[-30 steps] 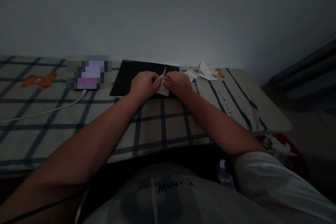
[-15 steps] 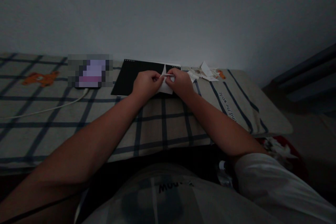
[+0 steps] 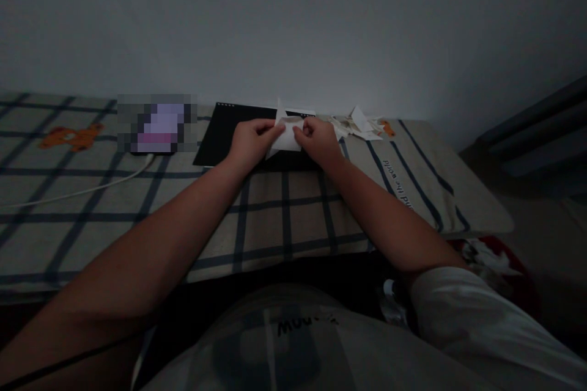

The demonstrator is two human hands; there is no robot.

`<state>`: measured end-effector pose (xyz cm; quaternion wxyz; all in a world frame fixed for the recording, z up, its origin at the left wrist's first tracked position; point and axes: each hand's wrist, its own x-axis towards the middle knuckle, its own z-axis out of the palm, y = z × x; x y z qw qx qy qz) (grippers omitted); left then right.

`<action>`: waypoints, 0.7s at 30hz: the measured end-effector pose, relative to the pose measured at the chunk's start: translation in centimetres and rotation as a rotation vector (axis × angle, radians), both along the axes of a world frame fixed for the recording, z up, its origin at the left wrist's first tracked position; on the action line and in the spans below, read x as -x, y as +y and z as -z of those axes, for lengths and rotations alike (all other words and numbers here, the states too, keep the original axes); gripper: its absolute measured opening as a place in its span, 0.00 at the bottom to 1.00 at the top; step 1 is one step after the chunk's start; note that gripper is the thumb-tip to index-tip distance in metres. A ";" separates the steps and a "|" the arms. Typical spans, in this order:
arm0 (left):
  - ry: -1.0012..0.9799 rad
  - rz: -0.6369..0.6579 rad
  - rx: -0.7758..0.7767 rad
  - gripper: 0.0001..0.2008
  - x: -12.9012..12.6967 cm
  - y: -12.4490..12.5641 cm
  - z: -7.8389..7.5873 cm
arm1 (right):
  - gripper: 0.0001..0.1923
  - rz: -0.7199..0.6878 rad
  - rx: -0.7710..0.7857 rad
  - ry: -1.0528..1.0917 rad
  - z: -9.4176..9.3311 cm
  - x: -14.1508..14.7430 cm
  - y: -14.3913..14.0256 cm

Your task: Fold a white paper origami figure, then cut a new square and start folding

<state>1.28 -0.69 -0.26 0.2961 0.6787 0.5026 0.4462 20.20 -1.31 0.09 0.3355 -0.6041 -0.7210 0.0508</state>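
Observation:
A folded piece of white paper [image 3: 290,138] is pinched between my two hands, with one corner sticking up at its left. My left hand [image 3: 254,139] grips its left side, thumb on the near face. On the right side, my right hand [image 3: 320,138] holds it between thumb and curled fingers. Beneath both hands lies a black sheet or notebook cover [image 3: 224,134] with punched holes along its far edge. Just right of my right hand sits a heap of white folded paper pieces [image 3: 360,125].
A checked cloth [image 3: 284,214] covers the table, which meets the wall at the back. A phone [image 3: 158,128] with a white cable [image 3: 105,182] lies left, beside an orange cut-out shape [image 3: 72,137]. Below the right edge are a red bin [image 3: 527,284] holding paper scraps and a clear bottle [image 3: 393,305].
The white paper has turned so that more of its flat face shows, and its upright corner has shifted left. My hands have stayed nearly in place.

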 end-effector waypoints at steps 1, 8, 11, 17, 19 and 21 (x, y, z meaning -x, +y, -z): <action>0.000 0.014 -0.004 0.14 0.0 0.0 0.0 | 0.11 0.006 -0.004 -0.003 0.0 -0.1 0.1; -0.058 -0.051 0.006 0.13 0.4 1.2 0.7 | 0.12 -0.028 0.001 0.082 -0.2 -0.2 0.0; -0.121 -0.073 -0.004 0.14 0.6 1.7 1.0 | 0.13 -0.050 0.024 0.101 0.0 -0.1 -0.2; -0.064 -0.047 0.002 0.29 0.7 2.3 1.5 | 0.10 -0.055 0.038 0.055 0.4 -0.5 0.2; 0.003 -0.034 0.012 0.33 0.7 2.4 1.7 | 0.10 -0.045 0.029 0.050 0.3 -0.8 0.5; 0.063 -0.038 -0.018 0.35 0.8 2.4 1.6 | 0.09 -0.035 0.034 0.039 0.1 -1.1 0.7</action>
